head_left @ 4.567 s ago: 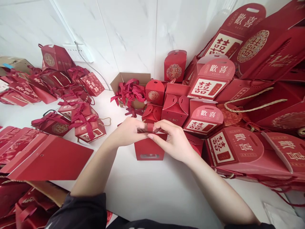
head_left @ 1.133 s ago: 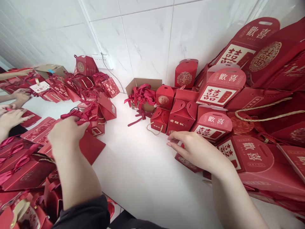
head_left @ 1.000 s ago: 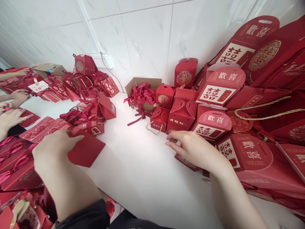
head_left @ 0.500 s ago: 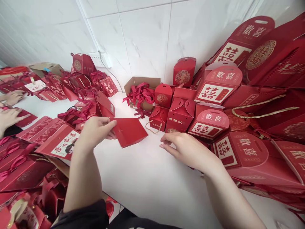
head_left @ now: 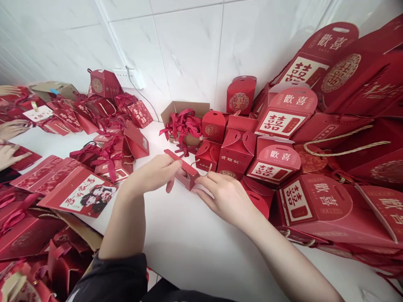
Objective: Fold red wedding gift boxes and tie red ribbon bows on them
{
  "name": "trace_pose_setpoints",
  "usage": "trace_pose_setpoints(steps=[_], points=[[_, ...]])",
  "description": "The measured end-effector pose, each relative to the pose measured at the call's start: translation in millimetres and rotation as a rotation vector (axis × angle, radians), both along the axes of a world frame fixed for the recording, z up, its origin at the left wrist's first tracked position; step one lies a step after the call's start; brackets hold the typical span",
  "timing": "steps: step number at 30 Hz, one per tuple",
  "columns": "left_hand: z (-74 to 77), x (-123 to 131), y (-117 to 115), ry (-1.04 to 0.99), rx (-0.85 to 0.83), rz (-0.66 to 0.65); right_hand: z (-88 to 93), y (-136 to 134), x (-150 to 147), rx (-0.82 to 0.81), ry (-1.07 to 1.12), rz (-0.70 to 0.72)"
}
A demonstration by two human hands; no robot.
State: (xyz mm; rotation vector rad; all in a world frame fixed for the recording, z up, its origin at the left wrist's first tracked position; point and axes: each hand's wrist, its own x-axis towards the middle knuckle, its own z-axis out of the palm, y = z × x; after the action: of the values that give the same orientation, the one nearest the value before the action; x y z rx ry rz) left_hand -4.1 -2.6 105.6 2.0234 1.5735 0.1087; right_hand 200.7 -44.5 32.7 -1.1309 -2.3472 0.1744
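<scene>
The flat red paper box (head_left: 185, 170) is above the white counter (head_left: 195, 247), held between both hands. It looks light, thin and easy to crease, so edges are the best hold. The left hand (head_left: 155, 173) pinches one edge; the right hand (head_left: 225, 197) closes on the other end.

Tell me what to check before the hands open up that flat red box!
1. Left hand grips the flat red box: ok.
2. Right hand touches the box's near end: ok.
3. Bare white table under the hands: ok.
4. Box clear of the small standing boxes behind: ok, close though.
5. Box's folds undamaged: cannot tell.
6. Other person's hands at far left, well apart: ok.
</scene>
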Motion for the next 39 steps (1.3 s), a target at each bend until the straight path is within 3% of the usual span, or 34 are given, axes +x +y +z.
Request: trace_pose_setpoints(steps=[3,7,11,14,19,25,28,34,37,39], points=[[0.6,1.8,-4.6,0.028,-0.068,-0.139,-1.9,4.2,1.1,-0.002,0.019,-0.067],[-1.6,4.2,-12.7,0.068,-0.108,-0.349,1.1,4.3,1.9,-0.011,0.195,0.013],[-7.5,8.1,-23.2,0.217,0.034,-0.513,-1.3,4.3,2.7,-0.089,0.170,0.078],[-10.6,7.8,-30.6,0.256,0.122,-0.580,-5.5,7.4,6.5,-0.093,0.096,0.043],[-11.2,3.8,-38.6,0.194,0.125,-0.594,-2.6,10.4,15.2,-0.094,0.087,-0.073],[-13.2,6.9,-44.3,0.129,0.142,-0.604,5.9,6.1,20.9,-0.022,0.032,-0.105],[-12.8,3.2,-41.2,0.131,0.130,-0.546,6.4,5.5,25.7,0.040,-0.019,-0.097],[-5.5,-7.1,-27.6,0.327,0.077,-0.401,7.9,9.2,40.5,0.194,-0.051,-0.210],[-3.0,-7.2,-30.7,0.282,0.125,-0.429,11.3,6.8,44.3,0.266,-0.001,-0.162],[-1.5,-7.9,-40.1,0.283,0.248,-0.446,13.9,2.1,44.8,0.368,0.072,-0.115]])
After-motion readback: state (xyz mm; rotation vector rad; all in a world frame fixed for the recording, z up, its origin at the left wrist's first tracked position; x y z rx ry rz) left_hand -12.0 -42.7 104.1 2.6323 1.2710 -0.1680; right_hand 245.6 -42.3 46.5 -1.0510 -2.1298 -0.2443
